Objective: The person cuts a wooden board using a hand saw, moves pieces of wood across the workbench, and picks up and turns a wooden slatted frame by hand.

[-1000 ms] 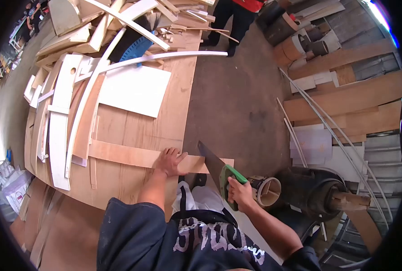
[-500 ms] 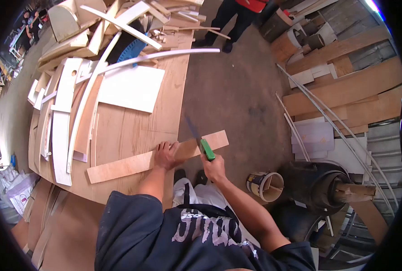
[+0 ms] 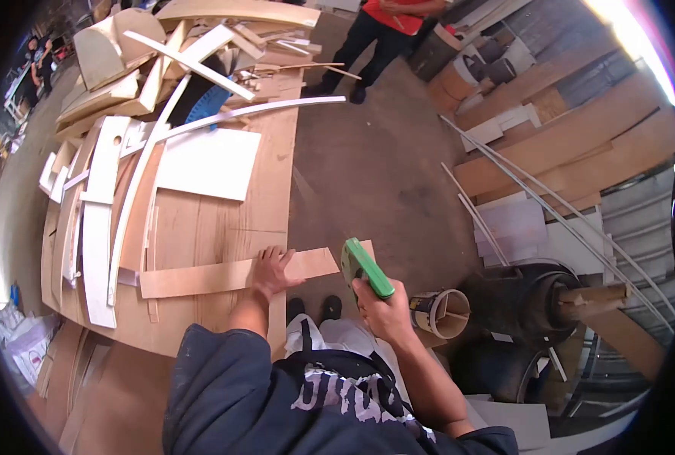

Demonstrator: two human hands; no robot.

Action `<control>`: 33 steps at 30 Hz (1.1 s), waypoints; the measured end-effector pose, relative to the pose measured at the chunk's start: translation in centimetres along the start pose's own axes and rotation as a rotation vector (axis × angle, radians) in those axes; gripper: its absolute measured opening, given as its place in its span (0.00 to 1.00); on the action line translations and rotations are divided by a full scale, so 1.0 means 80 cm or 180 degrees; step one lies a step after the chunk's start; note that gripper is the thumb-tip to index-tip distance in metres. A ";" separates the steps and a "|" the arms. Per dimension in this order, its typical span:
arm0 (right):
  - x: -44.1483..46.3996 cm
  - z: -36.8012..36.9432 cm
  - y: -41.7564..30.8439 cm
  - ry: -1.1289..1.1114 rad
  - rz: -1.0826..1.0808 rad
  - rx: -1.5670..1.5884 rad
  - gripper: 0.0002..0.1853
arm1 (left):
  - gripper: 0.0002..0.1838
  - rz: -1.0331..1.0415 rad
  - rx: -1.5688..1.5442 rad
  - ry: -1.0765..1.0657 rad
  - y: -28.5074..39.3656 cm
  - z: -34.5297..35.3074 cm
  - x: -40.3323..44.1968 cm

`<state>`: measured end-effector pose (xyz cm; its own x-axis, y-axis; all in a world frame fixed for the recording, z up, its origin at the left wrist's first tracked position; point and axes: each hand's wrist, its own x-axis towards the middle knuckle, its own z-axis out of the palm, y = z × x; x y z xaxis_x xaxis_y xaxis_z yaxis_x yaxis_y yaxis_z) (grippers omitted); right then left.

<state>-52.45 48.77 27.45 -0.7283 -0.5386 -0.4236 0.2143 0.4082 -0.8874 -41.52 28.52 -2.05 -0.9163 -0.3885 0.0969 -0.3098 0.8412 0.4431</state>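
Note:
A long, thin wooden board [image 3: 193, 282] lies across the near part of the workbench, its right end sticking out past the bench edge. My left hand [image 3: 273, 270] presses down on the board near that edge, fingers spread over its top. My right hand [image 3: 385, 309] is closed around the green handle of a handsaw [image 3: 369, 269], just right of the board's end. The saw's blade is too blurred to make out. A short offcut [image 3: 368, 249] shows behind the saw handle, apart from the board's slanted end.
The workbench [image 3: 223, 227] carries a white panel [image 3: 210, 164], curved white strips and piled wood scraps. A bucket [image 3: 450, 314] stands on the floor to my right, near a black drum [image 3: 516, 299]. Sheets and poles line the right wall. A person in red [image 3: 398, 19] stands beyond the bench.
The board's outer end has come apart from the rest. My right hand and the saw have moved right and slightly toward me; my left hand still presses the board.

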 end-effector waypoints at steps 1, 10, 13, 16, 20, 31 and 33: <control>-0.006 -0.002 -0.015 -0.0105 -0.0027 0.0426 0.14 | 0.49 -0.0025 0.0068 -0.0012 0.002 -0.005 0.000; -0.021 0.008 0.095 0.0139 -0.0224 0.0885 0.13 | 0.44 0.0129 -0.0098 0.0514 -0.013 0.008 -0.003; -0.009 -0.004 0.121 0.0206 -0.0156 0.0606 0.11 | 0.35 0.0124 -0.0076 0.0800 -0.013 0.006 -0.009; 0.005 -0.016 0.141 0.0104 -0.0358 0.0488 0.10 | 0.27 0.0017 0.0019 0.1088 0.005 0.005 -0.013; 0.030 -0.018 0.173 0.0195 -0.0617 0.0239 0.14 | 0.24 -0.0488 -0.0496 0.1510 0.044 -0.005 -0.025; 0.064 -0.054 0.160 -0.0055 -0.0980 -0.0634 0.14 | 0.20 -0.1202 -0.1398 0.1788 0.126 -0.006 -0.040; 0.079 -0.066 0.151 -0.0116 -0.1249 -0.0855 0.13 | 0.19 -0.1273 -0.1444 0.1861 0.134 -0.007 -0.029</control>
<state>-57.90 54.23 15.04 -0.6963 -0.7137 -0.0762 -0.2518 0.3423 -0.9052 -42.60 38.19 2.95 -0.4413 -0.8626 0.2472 -0.3368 0.4146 0.8454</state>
